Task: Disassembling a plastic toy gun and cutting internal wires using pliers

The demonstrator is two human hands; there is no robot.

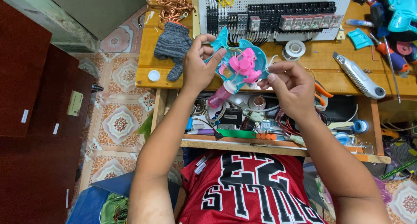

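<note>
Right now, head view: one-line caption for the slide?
Left hand and right hand hold an opened teal toy with pink inner parts over a cluttered wooden workbench.

Both bare forearms raised from the torso, converging ahead. Left hand (199, 65) curled, thumb and fingers closed in a pinching grip, palm turned inward. Right hand (292, 86) bent at the wrist, fingertips (271, 77) pinched together, knuckles up.

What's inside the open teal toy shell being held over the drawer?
Inside the teal shell sit pink plastic gears, a pink tube at the bottom, and thin wires. The left hand and right hand cover its edges; whatever lies beneath the gears is hidden.
</note>
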